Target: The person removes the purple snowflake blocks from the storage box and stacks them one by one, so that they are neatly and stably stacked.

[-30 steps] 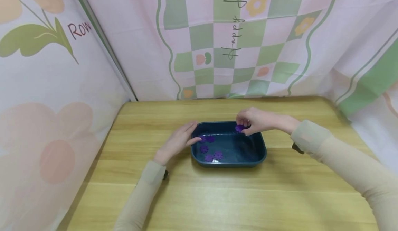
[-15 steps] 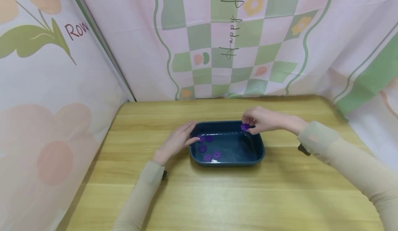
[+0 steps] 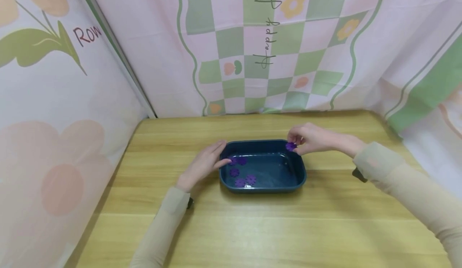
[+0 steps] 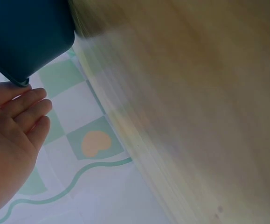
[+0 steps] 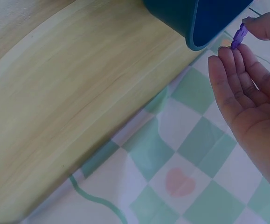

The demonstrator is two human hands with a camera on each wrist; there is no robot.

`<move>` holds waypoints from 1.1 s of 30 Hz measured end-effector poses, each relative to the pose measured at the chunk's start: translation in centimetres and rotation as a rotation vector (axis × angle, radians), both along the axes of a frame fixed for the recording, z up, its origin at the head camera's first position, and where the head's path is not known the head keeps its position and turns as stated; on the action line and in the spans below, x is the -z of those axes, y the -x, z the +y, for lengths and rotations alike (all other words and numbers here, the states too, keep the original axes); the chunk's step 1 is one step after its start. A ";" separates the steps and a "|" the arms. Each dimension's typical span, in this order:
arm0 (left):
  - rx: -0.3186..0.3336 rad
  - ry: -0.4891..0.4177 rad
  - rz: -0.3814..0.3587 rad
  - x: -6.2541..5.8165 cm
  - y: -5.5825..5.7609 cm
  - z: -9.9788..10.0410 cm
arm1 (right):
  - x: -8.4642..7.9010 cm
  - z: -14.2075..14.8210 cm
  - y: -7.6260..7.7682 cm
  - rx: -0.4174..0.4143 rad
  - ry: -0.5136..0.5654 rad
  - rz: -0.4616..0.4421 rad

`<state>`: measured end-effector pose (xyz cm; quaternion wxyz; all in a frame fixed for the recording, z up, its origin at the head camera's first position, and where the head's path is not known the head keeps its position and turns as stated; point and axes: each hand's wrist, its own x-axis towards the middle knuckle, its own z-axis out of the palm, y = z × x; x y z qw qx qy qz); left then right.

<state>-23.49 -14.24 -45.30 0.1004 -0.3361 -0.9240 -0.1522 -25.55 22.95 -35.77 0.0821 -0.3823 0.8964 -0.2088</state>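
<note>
A dark blue plastic bin [image 3: 268, 190] stands on the table. At its left end my left hand [image 3: 202, 164] holds the rim, with the thumb over the inside and the fingers outside at the far corner; in the left wrist view the fingers are lightly bent by the bin's edge. Over the bin's far right corner, my right hand [image 3: 312, 138] pinches a purple snowflake building disc [image 3: 290, 146] between thumb and fingertips. The right wrist view shows that disc [image 5: 239, 36] edge-on. Several more purple discs [image 3: 234, 172] lie in the bin's left part, one partly behind my left thumb.
The bin sits on a light wooden table [image 3: 252, 232]. A printed fabric curtain [image 3: 162, 67] hangs behind the far edge, and more fabric [image 3: 39, 147] closes the left side.
My right hand has moved to the right with the purple disc, from inside the back wall to the far right corner. My left hand has stayed on the rim.
</note>
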 end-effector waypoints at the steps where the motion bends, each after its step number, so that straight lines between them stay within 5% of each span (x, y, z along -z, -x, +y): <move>1: 0.001 -0.003 -0.001 0.0 0.0 0.0 | 0.0 0.1 0.0 0.002 0.003 0.001; 33: -0.003 0.000 -0.014 -0.3 -0.2 0.0 | 0.6 2.5 -0.3 0.040 0.034 0.065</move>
